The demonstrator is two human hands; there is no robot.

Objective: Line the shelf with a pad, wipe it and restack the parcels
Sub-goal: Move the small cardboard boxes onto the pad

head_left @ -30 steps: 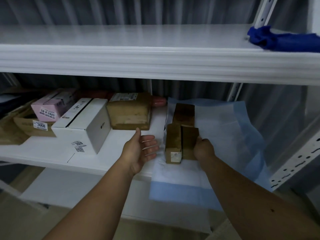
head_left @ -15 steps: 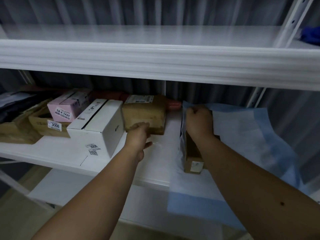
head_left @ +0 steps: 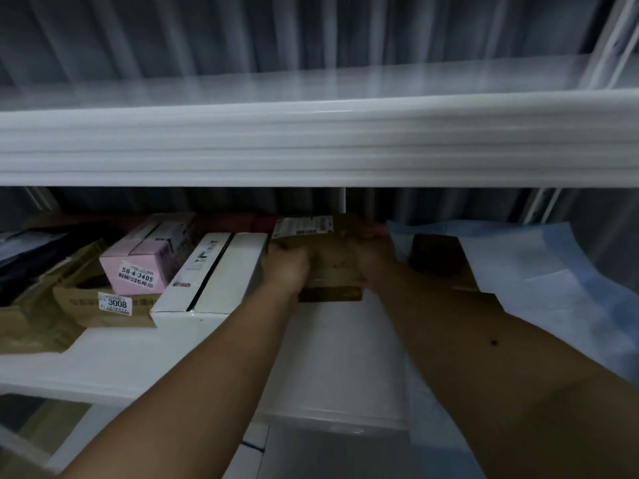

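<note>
Two white shelves point(head_left: 103, 361), corrugated wall point(head_left: 207, 36).

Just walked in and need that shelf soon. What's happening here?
A person is restacking parcels on the shelf. Both hands grip one brown parcel from either side: left hand, right hand. A blue pad lines the right part of the shelf, with a dark parcel already on it. A white box, a pink box and other cartons sit on the unlined left part.

Dim light; grey corrugated wall point(head_left: 173, 46) behind, white metal upper shelf point(head_left: 311, 146), perforated white upright point(head_left: 613, 43)
</note>
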